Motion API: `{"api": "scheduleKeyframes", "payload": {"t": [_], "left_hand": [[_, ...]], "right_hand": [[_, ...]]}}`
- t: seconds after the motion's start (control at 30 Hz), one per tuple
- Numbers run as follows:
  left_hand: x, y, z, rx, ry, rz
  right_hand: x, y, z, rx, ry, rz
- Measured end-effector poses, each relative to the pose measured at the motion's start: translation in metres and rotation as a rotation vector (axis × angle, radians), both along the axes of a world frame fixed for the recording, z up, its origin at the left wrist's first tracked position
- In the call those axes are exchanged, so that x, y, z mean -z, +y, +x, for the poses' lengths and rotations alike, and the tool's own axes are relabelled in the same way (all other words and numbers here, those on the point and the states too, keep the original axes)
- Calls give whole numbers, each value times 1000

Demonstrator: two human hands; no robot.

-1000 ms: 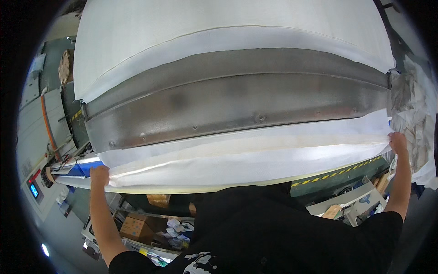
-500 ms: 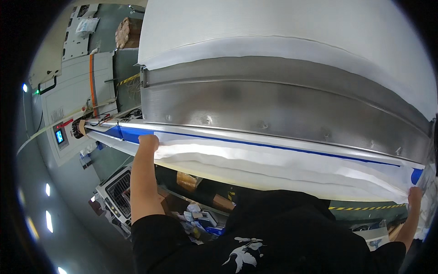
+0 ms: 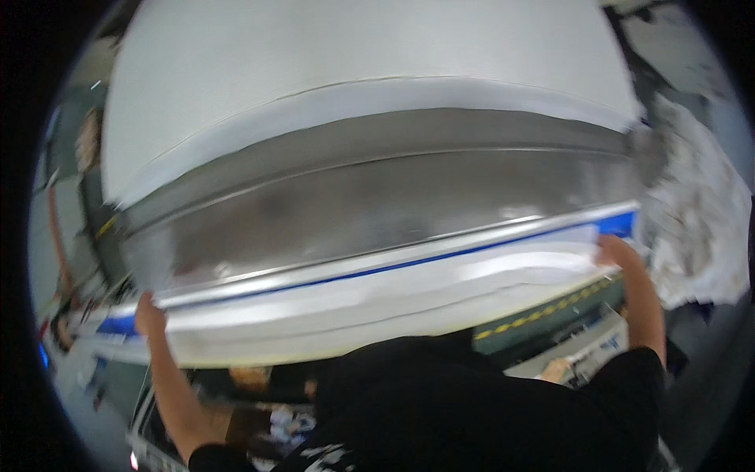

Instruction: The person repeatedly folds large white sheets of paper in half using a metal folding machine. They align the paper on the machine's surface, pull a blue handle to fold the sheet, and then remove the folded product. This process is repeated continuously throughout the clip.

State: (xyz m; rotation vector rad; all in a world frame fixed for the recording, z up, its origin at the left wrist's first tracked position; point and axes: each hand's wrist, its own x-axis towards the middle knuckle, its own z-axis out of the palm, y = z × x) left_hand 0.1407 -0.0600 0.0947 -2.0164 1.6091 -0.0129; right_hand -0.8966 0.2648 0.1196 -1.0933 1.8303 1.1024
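The person stands right up against a wide metal machine bed, arms spread wide, holding the near edge of a long white fabric sheet that runs across the front. The left hand is clamped on the sheet's left corner, fingers curled over the edge; the right hand grips the right end just below the blue strip that lines the metal lip. To do this well, I'd say both hands should keep even tension so the edge stays straight and parallel to the blue strip, with no sag in the middle. The sheet lies between the two hands, draped over the front of the bed and touching both palms. More white cloth covers the top of the bed, and a crumpled pile of fabric sits off to the right.
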Motion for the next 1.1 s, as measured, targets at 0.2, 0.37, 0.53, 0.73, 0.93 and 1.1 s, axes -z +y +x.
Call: {"api": "scheduleKeyframes", "payload": {"t": [0.2, 0.37, 0.53, 0.73, 0.93, 1.1], "left_hand": [[0, 7, -41, 66, -14, -5], [-2, 9, -46, 9, 62, -130], [29, -17, -89, 183, 289, -375], [25, -59, -164, 334, 353, -580], [24, -51, -194, 274, 517, -737], [30, -55, -182, 195, 619, -723]], "right_hand": [[-17, -34, 33, -36, -35, -48], [-4, -14, 38, 76, 38, -262], [13, -68, 108, -82, -52, -547], [-9, -231, 291, -30, -425, -740], [-48, -389, 470, -353, -753, -826], [-33, -507, 640, -478, -978, -1025]]}}
